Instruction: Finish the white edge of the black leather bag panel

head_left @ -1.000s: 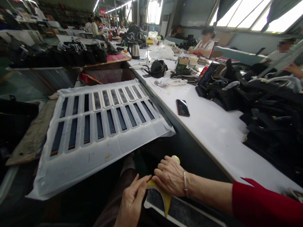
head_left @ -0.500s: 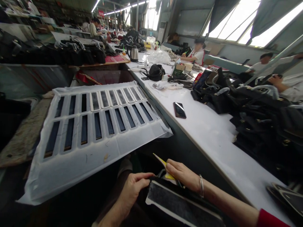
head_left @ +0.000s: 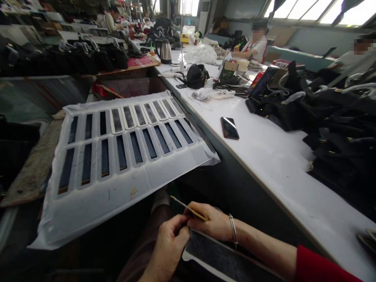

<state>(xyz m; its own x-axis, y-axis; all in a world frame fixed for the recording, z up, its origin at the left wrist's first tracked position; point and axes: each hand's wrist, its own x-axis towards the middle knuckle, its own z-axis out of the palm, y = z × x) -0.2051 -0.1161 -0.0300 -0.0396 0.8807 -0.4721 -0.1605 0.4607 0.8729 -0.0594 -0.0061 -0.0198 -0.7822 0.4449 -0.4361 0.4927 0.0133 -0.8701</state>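
Note:
At the lower middle, a black bag-like piece with a long dark panel (head_left: 219, 251) edged in off-white lies tilted over my lap. My left hand (head_left: 169, 244) pinches its near upper corner between thumb and fingers. Right beside it, my right hand (head_left: 213, 222) is closed, its fingertips meeting the left ones at that same corner. A thin, flat yellow-and-white strip (head_left: 186, 206) sticks out of the right hand, seen nearly edge-on and pointing up to the left. What the fingertips press between them is hidden.
Left lies a white sheet (head_left: 114, 196) with rows of dark slots, several holding white-rimmed dark panels (head_left: 128, 117). On the white table (head_left: 273, 168) are a phone (head_left: 230, 128), a kettle (head_left: 165, 51) and piled black bags (head_left: 343, 156). A co-worker (head_left: 255, 47) sits beyond.
My right hand has moved left and down to meet the left hand at the corner. The strip has turned from broadside to nearly edge-on. My view has shifted slightly.

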